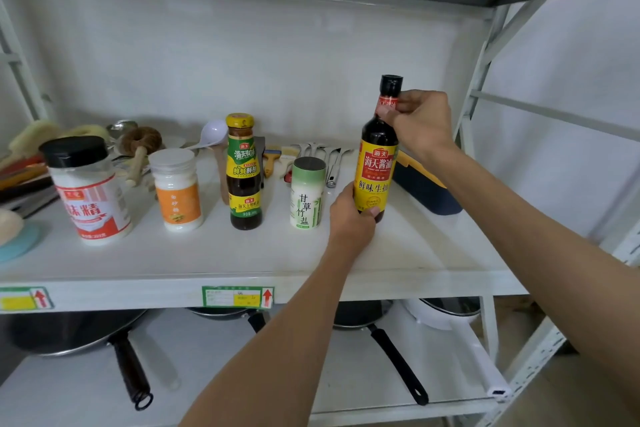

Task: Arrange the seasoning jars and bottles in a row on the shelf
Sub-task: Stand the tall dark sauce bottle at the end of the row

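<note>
Both hands on the soy sauce bottle [375,163]: right hand [420,123] pinches neck just under the black cap, left hand [351,218] wraps the base. Bottle upright at right end of the row on the shelf [242,253], base at or just off the surface, can't tell which. Row so far, L to R: MSG jar [88,191], sugar jar [176,189], oyster sauce bottle [244,172], bamboo salt shaker [307,192], then soy sauce just beside the shaker. Step looks like placing/aligning the last item, task prob near done. Next move calls for seating the base flat, in line w/ the other fronts, gap approx matching, label facing out, then letting go w/o tipping; tall bottle, top-heavy. Utensils [322,156] lie behind the row, dark box [424,187] right behind bottle.
</note>
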The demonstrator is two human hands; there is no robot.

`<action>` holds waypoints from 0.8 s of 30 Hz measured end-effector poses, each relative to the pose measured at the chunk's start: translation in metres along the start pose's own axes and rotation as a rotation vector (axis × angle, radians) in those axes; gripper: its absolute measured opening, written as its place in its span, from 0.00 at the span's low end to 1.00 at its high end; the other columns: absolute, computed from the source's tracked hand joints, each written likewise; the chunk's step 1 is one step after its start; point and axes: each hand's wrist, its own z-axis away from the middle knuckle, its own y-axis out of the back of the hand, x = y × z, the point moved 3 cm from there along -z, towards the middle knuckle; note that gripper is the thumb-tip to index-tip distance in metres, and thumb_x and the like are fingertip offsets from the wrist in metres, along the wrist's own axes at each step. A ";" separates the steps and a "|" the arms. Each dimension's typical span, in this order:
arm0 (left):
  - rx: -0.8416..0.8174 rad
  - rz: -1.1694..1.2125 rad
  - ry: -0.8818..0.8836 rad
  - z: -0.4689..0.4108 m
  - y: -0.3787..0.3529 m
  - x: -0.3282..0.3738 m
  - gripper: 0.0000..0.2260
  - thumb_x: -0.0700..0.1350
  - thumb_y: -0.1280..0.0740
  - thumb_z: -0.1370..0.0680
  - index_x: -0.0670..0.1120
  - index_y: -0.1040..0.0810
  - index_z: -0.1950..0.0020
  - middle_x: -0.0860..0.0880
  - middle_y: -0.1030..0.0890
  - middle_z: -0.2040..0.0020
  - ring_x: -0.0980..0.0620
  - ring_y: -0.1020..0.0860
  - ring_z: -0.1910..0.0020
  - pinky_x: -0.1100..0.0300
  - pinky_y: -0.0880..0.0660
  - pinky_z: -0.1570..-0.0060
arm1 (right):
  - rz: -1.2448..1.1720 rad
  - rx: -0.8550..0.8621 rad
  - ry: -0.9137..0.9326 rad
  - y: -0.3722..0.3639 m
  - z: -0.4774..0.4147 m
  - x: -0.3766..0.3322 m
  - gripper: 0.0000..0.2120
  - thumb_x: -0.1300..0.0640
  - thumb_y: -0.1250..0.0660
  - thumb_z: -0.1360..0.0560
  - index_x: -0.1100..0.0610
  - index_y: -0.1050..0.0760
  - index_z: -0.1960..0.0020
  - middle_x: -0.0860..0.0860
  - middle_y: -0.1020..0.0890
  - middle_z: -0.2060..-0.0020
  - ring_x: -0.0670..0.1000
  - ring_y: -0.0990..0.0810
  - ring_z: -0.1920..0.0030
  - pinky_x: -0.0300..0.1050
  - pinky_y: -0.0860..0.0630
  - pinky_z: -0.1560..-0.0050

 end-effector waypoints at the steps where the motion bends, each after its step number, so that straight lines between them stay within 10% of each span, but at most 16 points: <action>1: 0.002 -0.005 -0.003 0.000 0.000 0.000 0.21 0.37 0.31 0.23 0.44 0.29 0.32 0.47 0.22 0.40 0.54 0.28 0.49 0.75 0.34 0.61 | 0.008 0.003 0.008 0.000 0.001 0.000 0.19 0.58 0.26 0.28 0.62 0.22 0.38 0.54 0.17 0.46 0.47 0.21 0.51 0.38 0.24 0.47; 11: -0.012 -0.057 0.043 -0.001 -0.006 -0.002 0.33 0.42 0.31 0.24 0.42 0.43 0.23 0.44 0.26 0.34 0.44 0.26 0.36 0.48 0.27 0.36 | 0.032 -0.091 -0.017 0.011 0.026 0.023 0.27 0.49 0.38 0.20 0.62 0.35 0.25 0.57 0.27 0.30 0.54 0.27 0.31 0.47 0.31 0.31; 19: 0.122 -0.021 -0.177 0.058 0.030 0.026 0.18 0.29 0.35 0.27 0.43 0.27 0.39 0.52 0.23 0.48 0.56 0.25 0.50 0.69 0.29 0.52 | 0.072 -0.109 -0.246 0.017 0.058 0.064 0.24 0.61 0.29 0.26 0.64 0.29 0.33 0.51 0.16 0.58 0.54 0.19 0.48 0.55 0.24 0.40; 24: 0.398 -0.089 -0.191 0.065 0.089 0.010 0.19 0.34 0.29 0.29 0.45 0.29 0.41 0.49 0.25 0.46 0.52 0.26 0.46 0.60 0.26 0.45 | 0.043 -0.172 -0.363 -0.015 0.086 0.091 0.34 0.60 0.23 0.31 0.63 0.34 0.31 0.57 0.20 0.40 0.56 0.21 0.40 0.47 0.25 0.42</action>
